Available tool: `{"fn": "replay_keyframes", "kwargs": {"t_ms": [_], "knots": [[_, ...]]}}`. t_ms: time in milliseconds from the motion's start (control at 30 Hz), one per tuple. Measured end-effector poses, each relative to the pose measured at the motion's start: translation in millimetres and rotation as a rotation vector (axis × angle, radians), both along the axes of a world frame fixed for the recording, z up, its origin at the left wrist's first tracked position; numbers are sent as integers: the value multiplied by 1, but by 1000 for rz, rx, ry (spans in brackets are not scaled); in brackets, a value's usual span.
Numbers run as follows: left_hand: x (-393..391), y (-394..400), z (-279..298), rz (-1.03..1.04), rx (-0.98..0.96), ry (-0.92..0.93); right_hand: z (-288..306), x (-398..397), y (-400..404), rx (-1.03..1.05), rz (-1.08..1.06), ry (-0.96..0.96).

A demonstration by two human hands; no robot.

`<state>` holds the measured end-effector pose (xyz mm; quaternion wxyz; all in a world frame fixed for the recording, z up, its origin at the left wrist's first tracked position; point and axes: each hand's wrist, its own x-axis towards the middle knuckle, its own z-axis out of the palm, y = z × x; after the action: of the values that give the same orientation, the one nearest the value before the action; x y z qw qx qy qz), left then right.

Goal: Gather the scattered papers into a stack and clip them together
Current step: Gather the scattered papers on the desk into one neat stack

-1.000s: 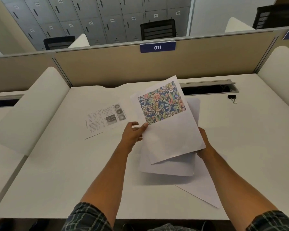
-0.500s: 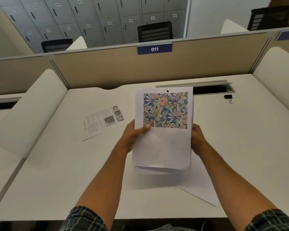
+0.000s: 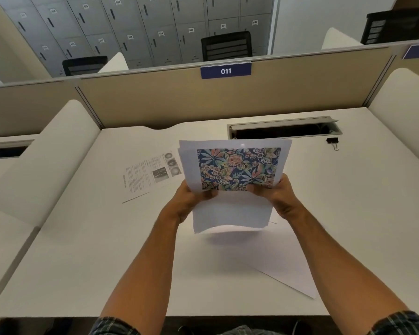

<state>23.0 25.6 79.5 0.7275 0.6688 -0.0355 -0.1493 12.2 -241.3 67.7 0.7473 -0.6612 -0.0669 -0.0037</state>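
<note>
Roughly halfway: the white worktop has a text page left of the held stack and a blank sheet under it. Left hand and right hand pinch the stack's sides with their fingers; the binder clip sits unused, far right of it.

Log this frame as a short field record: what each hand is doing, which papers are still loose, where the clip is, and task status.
left hand: grips left edge of the held stack
right hand: grips right edge of the same stack
stack top: flower print sheet, lifted off the desk
loose papers: text sheet left of the stack; blank sheet flat below it
binder clip: on the desk, far right, near the cable slot, untouched
status: gathering unfinished, not clipped
</note>
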Motion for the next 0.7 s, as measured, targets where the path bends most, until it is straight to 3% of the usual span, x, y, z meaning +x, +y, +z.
{"fn": "replay_keyframes", "kwargs": {"t_ms": [133,333,400,533,600,700], "knots": [[-11,8,-25,-76,93,33,-28,-6,-3,-94,59,78],[-11,5,-51,137,209,82,-37,-6,5,-160,-28,270],[-5,11,-55,210,214,92,-40,6,4,-223,-165,388],[-3,31,-68,314,233,193,-62,12,-6,-811,-491,602],[-6,41,-76,354,233,260,-70,7,-5,-947,-522,706],[-12,52,-84,387,206,311,-76,4,-1,-1079,-499,670]]}}
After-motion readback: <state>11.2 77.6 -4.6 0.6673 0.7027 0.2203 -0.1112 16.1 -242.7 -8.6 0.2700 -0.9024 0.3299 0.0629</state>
